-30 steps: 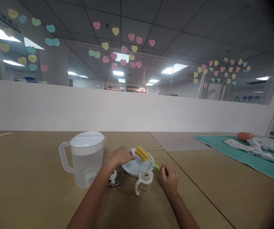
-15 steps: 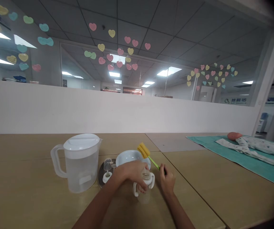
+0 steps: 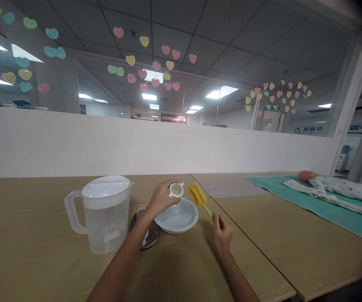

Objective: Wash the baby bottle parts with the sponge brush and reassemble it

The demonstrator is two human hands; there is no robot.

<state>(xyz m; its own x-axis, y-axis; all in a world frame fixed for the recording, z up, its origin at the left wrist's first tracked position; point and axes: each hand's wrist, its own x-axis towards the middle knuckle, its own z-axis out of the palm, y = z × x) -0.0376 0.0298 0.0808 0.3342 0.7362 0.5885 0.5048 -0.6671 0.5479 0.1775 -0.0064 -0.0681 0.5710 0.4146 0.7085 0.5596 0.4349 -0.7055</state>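
My left hand [image 3: 162, 196] is closed around a baby bottle [image 3: 176, 190] with white side handles. The bottle is tilted so its round open mouth faces me, and its body is mostly hidden by the hand. Below it stands a white bowl [image 3: 181, 218]. In my right hand [image 3: 222, 233] is the green handle of a bottle brush, whose yellow sponge head [image 3: 196, 193] points up and left, just right of the bottle. A dark round tray [image 3: 152, 237] with small bottle parts sits left of the bowl, partly covered by my left forearm.
A clear plastic pitcher [image 3: 107, 218] with a white lid stands at left on the wooden table [image 3: 42, 260]. On the right, a teal mat [image 3: 263, 186] bears patterned cloth [image 3: 344, 195] and a reddish round object [image 3: 307, 175]. A white wall [image 3: 156, 147] rises behind.
My left hand has lifted the bottle up and left over the bowl and tipped its mouth toward me. The brush head has shifted slightly right, still in my right hand.
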